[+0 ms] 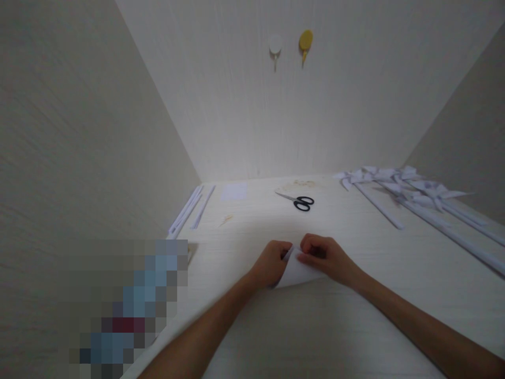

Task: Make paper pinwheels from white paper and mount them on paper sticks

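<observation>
My left hand (272,260) and my right hand (325,258) meet over a small folded piece of white paper (294,273) lying on the white table (355,326). Both hands have their fingers curled and pinch the paper's upper edge from either side. The paper's lower part rests on the table between my wrists. Black-handled scissors (298,200) lie apart from my hands, further back at the middle of the table.
Several white paper pinwheels on paper sticks (410,195) lie at the back right. White paper strips (191,208) and a small white sheet (234,191) lie at the back left. Two hooks, white (275,47) and yellow (305,42), hang on the back wall.
</observation>
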### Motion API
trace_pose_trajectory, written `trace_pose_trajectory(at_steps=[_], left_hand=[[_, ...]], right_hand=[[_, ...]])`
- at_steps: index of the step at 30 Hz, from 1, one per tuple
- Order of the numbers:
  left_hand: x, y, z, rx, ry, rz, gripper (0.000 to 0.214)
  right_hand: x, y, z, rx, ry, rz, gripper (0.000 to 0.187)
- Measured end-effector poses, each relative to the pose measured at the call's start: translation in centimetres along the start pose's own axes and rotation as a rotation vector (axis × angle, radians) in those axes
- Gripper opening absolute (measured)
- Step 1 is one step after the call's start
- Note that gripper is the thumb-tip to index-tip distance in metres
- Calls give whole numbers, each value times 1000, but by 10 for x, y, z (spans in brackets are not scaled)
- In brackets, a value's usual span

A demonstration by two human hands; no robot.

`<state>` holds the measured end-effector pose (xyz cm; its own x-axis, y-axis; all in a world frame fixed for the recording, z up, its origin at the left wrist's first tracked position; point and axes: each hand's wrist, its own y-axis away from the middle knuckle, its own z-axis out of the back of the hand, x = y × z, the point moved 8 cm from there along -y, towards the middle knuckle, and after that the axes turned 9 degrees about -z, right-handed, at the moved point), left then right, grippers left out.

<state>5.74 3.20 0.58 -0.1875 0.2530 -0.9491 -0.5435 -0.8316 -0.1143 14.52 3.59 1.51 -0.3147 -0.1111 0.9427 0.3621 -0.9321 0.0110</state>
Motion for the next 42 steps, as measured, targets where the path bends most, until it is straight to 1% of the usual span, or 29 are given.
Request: trace_pose_trajectory(at_steps=[4,8,11,12,14,16,18,20,23,26,29,32,35,42], left_hand=[[1,0,-3,30,52,25,12],[2,2,-5,83,133,70,10],[4,3,-6,156,275,114,17],[5,3,-5,164,339,133,20],[8,1,-1,124,472,169,23],[11,-1,4,38,547,191,24],[14,-2,9,-38,484,188,27],[15,-2,11,-70,308,175,30],[16,-1,11,-59,83,162,34],[14,-1,11,-32,-18,148,39],[11,-1,11,-18,-54,134,41],[10,-1,10,-17,-40,145,36],[9,-1,9,-17,-37,163,34],[6,0,8,-10,-36,151,33]], right_hand=[[-4,0,0,-6,-39,-66,26],[-5,0,2,-38,-34,-90,24],[-5,-1,8,-92,3,-85,24],[-6,-2,10,-111,13,-83,24],[-6,-2,13,-142,26,-85,24],[-7,-2,14,-166,37,-85,24],[-5,-1,14,-179,48,-73,23],[-4,1,12,-181,59,-58,22],[-3,1,9,-158,65,-55,21],[-5,-1,7,-99,32,-79,20],[-6,-4,5,-14,-54,-93,17],[-9,-5,2,62,-67,-128,15],[-12,-5,2,69,-81,-158,17],[-12,-3,3,71,-60,-143,15]])
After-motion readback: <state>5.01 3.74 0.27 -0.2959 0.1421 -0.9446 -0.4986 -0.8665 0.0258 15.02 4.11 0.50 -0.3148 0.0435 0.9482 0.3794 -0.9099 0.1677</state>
